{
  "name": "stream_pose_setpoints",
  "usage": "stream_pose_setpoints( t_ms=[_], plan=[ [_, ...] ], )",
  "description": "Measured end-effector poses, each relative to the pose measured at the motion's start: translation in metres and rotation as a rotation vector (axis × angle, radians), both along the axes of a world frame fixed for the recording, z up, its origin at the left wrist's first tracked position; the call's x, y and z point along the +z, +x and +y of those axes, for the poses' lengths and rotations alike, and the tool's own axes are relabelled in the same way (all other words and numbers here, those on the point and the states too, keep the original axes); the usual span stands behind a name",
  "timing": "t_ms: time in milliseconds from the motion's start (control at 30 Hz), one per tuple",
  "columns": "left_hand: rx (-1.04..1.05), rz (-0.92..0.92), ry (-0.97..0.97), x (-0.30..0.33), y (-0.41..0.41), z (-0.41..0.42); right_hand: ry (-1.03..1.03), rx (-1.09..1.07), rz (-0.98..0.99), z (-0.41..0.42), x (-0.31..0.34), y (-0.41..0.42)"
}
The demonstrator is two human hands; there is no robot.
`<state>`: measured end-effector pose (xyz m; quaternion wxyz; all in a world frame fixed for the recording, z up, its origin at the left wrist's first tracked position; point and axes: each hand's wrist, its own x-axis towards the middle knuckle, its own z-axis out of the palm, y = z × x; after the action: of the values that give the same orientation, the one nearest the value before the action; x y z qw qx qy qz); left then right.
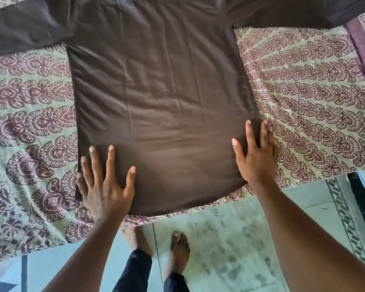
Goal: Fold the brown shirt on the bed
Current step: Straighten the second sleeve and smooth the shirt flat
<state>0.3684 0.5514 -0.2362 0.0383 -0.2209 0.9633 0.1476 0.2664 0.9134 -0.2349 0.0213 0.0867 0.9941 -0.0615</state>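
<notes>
**Head view: brown shirt spread flat, both hands smoothing the hem end**

Head camera looks down on the brown shirt (160,106), which lies flat and unfolded on the bed (303,102), over a patterned green and maroon bedspread (30,123). Its hem reaches the bed's near edge, and its two sleeves run out to either side at the far end, cut off by the top of the frame. Light creases run down the body of the shirt.

The left hand (103,182) rests on the shirt's near left corner, fingers straight and spread, palm down on the cloth. The right hand (256,154) lies along the shirt's right side edge near the hem, fingers straight and close together, also flat on the cloth. Neither hand pinches any fabric.

By my reading, the step in hand is laying out and smoothing, ahead of the first fold; no fold has been made yet. The next move likely calls for gripping one side edge or a sleeve and carrying it across the shirt's middle, keeping the hem square so the cloth does not slide off the bed's near edge.

No containers are in view. Below the shirt's hem, the person's bare feet (177,249) stand on a pale tiled floor (230,239).
</notes>
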Motion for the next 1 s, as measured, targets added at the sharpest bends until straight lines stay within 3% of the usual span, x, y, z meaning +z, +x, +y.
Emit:
stream_pose_setpoints(
  t_ms=[133,300,567,667,767,1000],
  plan=[
    [0.029,-0.023,0.023,0.012,0.020,-0.008,0.004,-0.082,-0.008,-0.005,0.014,0.009],
    [-0.026,-0.032,-0.016,0.008,0.015,-0.014,0.046,0.339,-0.037,-0.022,0.009,0.024],
    [0.028,-0.092,-0.065,0.020,0.044,-0.005,-0.022,0.015,-0.084,-0.003,0.026,0.058],
    [-0.101,-0.039,-0.103,0.027,0.013,-0.005,0.009,0.139,0.007,-0.009,0.036,0.026],
    [-0.146,-0.010,-0.093,0.017,-0.013,-0.013,0.032,0.329,-0.064,-0.016,0.025,-0.008],
    [-0.240,-0.074,-0.075,0.004,0.040,-0.018,0.007,0.123,-0.100,-0.002,0.007,0.036]
  ],
)
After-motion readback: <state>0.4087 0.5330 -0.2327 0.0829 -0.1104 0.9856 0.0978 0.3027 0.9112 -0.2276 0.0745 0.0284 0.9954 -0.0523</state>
